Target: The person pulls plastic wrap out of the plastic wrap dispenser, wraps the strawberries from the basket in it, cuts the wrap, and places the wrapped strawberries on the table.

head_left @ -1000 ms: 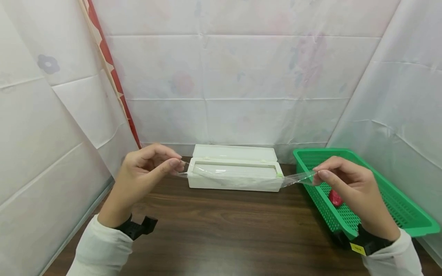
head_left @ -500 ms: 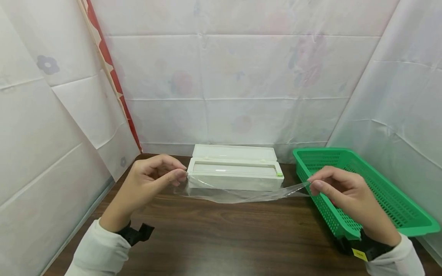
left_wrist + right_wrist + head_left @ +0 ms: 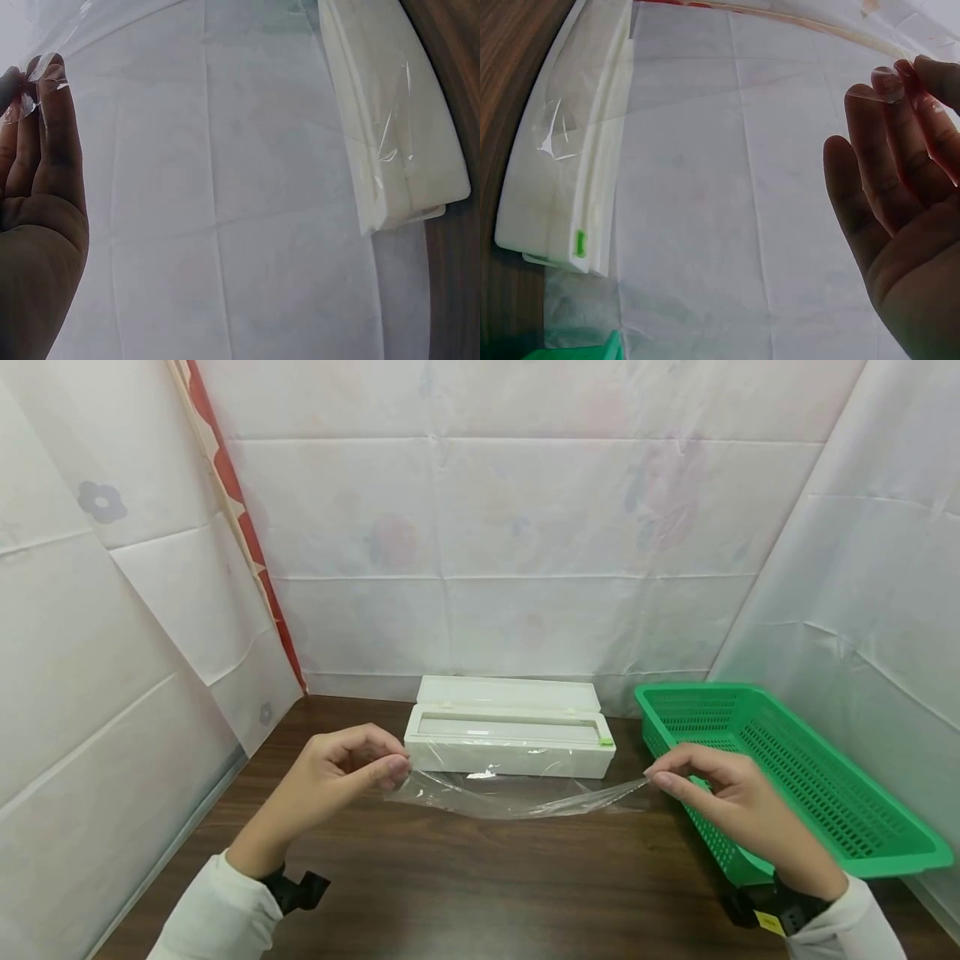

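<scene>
A sheet of clear plastic wrap (image 3: 517, 806) stretches between my hands, sagging in the middle above the table. My left hand (image 3: 330, 793) pinches its left corner between thumb and fingers; the left wrist view shows the film bunched at those fingertips. At the other end my right hand (image 3: 738, 802) pinches the right corner, beside the green basket. Behind the film stands a white wrap dispenser box (image 3: 510, 760) with its lid (image 3: 508, 693) raised at the back and a small green slider (image 3: 605, 741) at its right end. The film overlaps the box's front in the head view.
A green perforated basket (image 3: 892, 810) sits on the right of the dark wooden table (image 3: 465, 885). White patterned sheets (image 3: 517, 527) hang behind and on both sides, the left one close to the table's edge.
Both hands have come down and nearer, drawing the plastic wrap forward from over the box. My right hand has moved left, so the film hangs slacker. The box stays put.
</scene>
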### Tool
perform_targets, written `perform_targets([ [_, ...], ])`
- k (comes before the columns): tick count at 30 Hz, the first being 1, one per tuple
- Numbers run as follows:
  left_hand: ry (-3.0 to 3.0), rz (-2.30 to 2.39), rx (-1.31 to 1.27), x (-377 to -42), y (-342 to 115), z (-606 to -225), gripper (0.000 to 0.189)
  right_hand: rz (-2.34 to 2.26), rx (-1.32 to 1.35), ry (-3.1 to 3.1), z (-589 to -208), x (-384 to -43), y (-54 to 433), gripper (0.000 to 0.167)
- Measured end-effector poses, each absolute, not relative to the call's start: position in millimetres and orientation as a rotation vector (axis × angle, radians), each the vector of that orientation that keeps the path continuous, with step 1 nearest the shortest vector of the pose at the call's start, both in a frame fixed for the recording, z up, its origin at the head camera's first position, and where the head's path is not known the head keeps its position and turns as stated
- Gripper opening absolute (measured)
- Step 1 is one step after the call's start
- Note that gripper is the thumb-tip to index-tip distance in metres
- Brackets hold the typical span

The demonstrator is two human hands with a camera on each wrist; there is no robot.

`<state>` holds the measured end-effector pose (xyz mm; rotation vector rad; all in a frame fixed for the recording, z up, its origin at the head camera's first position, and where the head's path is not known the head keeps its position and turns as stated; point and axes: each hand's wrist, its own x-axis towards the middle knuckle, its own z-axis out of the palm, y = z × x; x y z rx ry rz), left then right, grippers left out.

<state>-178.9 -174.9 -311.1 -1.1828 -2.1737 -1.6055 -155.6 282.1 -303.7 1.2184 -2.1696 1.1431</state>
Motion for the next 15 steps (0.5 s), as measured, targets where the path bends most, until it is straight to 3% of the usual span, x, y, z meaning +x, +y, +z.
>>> perform_targets([
  [8,-2.208,-1.613,-1.252,-187,-176,-331,0.022,1.079,1.13,-2.352,-315,-156,283,0.037],
  [15,-2.387,-1.683,-1.252,-190,-182,-346,0.013,1.09,1.225,-2.438,-324,-158,280,0.033],
])
